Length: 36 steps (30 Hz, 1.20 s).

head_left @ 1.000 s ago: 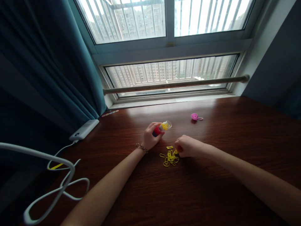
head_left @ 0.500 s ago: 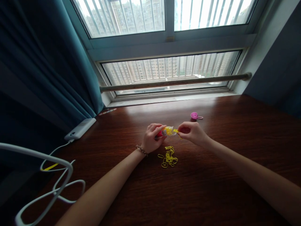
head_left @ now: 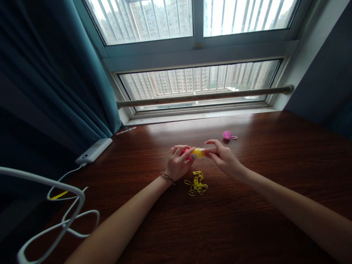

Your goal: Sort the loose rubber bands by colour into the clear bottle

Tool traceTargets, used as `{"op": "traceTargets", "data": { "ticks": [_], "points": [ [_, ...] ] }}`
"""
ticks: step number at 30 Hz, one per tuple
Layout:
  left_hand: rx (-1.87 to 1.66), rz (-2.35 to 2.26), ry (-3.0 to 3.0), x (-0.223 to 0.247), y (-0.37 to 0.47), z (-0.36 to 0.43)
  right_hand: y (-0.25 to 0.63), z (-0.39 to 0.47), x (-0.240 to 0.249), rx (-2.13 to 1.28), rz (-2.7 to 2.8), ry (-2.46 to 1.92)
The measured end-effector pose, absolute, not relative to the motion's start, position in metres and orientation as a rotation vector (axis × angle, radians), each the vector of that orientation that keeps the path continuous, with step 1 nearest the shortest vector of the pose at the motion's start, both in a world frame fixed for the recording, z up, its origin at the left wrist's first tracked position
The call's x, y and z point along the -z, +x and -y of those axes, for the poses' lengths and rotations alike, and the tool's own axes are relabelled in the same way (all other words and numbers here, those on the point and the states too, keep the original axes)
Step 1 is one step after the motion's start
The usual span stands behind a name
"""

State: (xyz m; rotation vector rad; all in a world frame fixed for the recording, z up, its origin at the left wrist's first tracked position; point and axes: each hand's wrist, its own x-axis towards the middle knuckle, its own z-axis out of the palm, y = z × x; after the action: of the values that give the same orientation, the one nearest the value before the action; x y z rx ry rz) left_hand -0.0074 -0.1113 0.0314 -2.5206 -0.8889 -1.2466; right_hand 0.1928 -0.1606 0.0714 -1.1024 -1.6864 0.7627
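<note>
My left hand (head_left: 178,161) is wrapped round a small clear bottle (head_left: 198,153) lying sideways above the table, its pink-red end mostly hidden by my fingers. Yellow rubber bands show through the clear wall. At the bottle's right-hand mouth, my right hand (head_left: 224,157) has one outstretched finger touching or inside the opening; how deep I cannot tell. Another finger is raised above it, and the thumb is apart below. Nearer me on the table lies a loose pile of yellow rubber bands (head_left: 198,184). Beyond my right hand rests a pink cap (head_left: 227,135) with a loop.
The dark wooden table (head_left: 220,220) reaches to a window with a wooden rail (head_left: 203,97). On the left are a white power bank (head_left: 94,151), a looping white cable (head_left: 79,198) and a blue curtain (head_left: 90,88).
My right hand has let go of the yellow rubber bands it pinched at the bottle's mouth, and a finger is now stretched to the opening. The bands now sit within the bottle.
</note>
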Motion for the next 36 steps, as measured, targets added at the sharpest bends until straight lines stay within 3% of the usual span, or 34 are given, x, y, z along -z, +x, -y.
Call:
{"op": "traceTargets", "data": {
  "ticks": [18,28,36],
  "points": [
    [1.364,0.91,-2.56,-0.03,-0.007,0.109,0.196,0.167,-0.073,-0.074,1.986,-0.989],
    [1.235,0.764,-2.572,-0.03,-0.008,0.115,0.194,0.16,-0.061,-0.301,2.198,-1.076],
    [1.402,0.949,-2.534,-0.031,-0.007,0.11,0.193,0.167,-0.072,-0.143,1.944,-0.945]
  ]
}}
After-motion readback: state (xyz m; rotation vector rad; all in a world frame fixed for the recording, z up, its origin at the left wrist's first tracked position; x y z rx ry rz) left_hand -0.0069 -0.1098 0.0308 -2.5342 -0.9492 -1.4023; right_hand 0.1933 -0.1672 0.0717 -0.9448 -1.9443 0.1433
